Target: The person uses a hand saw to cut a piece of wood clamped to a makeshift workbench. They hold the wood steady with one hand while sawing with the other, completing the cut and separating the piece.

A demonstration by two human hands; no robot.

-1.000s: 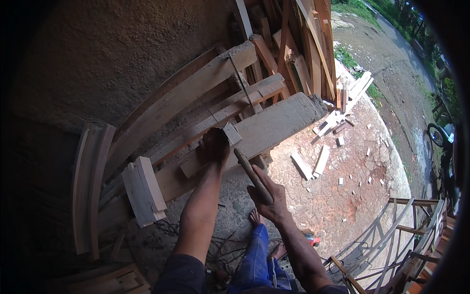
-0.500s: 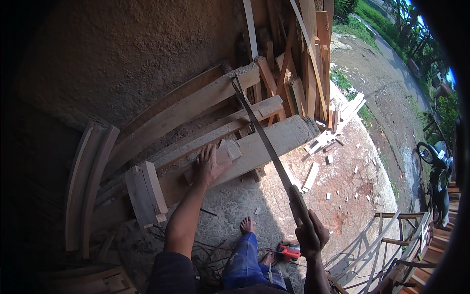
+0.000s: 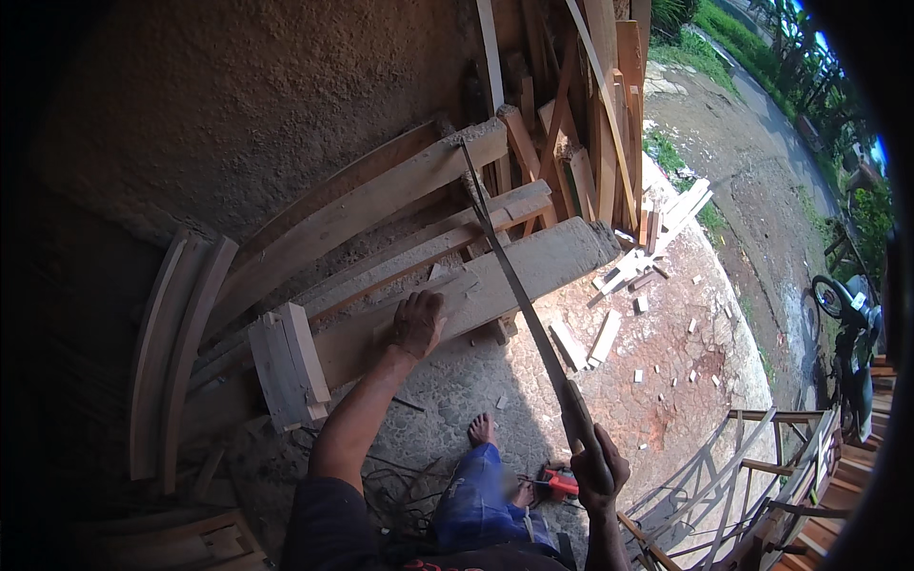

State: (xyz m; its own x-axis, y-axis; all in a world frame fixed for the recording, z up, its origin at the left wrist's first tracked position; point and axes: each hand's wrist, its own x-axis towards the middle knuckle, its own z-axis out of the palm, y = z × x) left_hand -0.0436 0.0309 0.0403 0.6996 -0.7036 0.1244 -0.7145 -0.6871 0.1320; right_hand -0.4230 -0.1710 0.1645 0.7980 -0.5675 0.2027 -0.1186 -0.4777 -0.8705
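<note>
My left hand grips a short pale wood piece lying on a wide weathered plank; its fingers are curled over the piece. In my right hand, low at the right, is the handle of a handsaw, whose long blade slants up to the left, its tip over the rear boards. The blade passes right of my left hand; whether it touches any wood is unclear. A small stack of short boards sits left of my left hand.
Timber offcuts litter the concrete below. Long boards lean upright at the back. Curved pieces stand at left. A red power tool and cords lie by my feet. A wooden frame and motorbike are at right.
Since a second ago my right hand has moved right and down, taking the saw away from the short piece. My left hand opened somewhat, then curled over the piece again.
</note>
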